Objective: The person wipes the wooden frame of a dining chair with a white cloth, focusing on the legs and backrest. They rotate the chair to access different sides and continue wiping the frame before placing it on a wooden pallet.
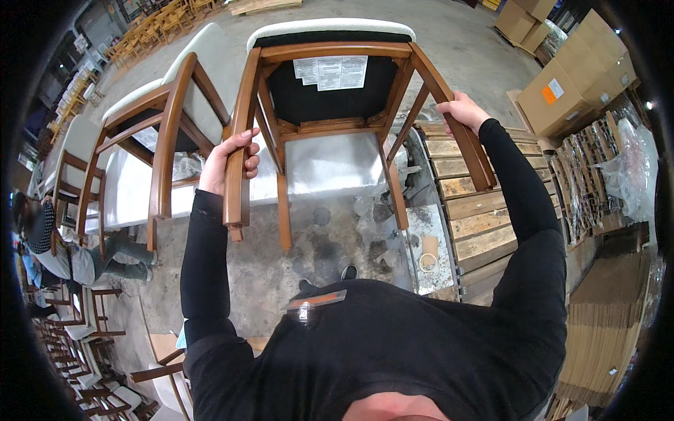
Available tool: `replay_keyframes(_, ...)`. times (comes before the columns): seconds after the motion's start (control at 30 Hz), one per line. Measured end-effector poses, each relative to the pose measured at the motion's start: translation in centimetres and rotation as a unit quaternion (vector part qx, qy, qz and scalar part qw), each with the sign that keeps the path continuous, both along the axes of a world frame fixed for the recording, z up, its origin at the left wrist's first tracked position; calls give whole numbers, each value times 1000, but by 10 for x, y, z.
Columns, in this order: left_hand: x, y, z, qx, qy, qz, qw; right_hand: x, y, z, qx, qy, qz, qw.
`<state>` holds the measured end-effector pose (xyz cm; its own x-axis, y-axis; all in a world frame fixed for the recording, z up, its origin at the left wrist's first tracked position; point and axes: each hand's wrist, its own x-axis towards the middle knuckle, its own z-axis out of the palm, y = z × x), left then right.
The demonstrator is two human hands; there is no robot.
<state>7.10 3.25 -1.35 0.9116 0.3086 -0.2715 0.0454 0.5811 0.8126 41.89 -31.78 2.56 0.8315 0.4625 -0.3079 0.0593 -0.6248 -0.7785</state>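
Gripping the upturned chair (pixel 330 105) by its legs: left hand (pixel 228 163) clamped on one, right hand (pixel 460 110) on another, seat between them.

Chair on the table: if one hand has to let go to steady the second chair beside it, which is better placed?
Left, probably. The left hand grips the chair leg right beside the second chair; the right hand holds the far leg.

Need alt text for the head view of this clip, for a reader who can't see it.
A person in black sleeves holds a wooden chair tipped so the seat's black underside faces the camera, the left hand and right hand each wrapped around a leg. A second chair stands to its left, a wooden pallet to its right, on a concrete floor.
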Motion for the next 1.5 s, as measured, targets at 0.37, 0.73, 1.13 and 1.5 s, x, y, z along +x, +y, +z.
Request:
replay_keyframes(0.37, -135, -100, -26, 22, -13, 15, 1000, -152, -116, -53, 93, -70, -14, 993)
replay_keyframes(0.73, -218, -153, -95, 45, 14, -1, 999, -255, -180, -126, 123, -64, -110, 984)
replay_keyframes(1.13, -160, -56, -90, 52, 99, 79, 991, -268, -200, -136, 54, -53, -100, 992)
replay_keyframes(1.5, 66, 35, -100, 74, 310, -7, 948, -280, -218, -164, 61, -87, -91, 990)
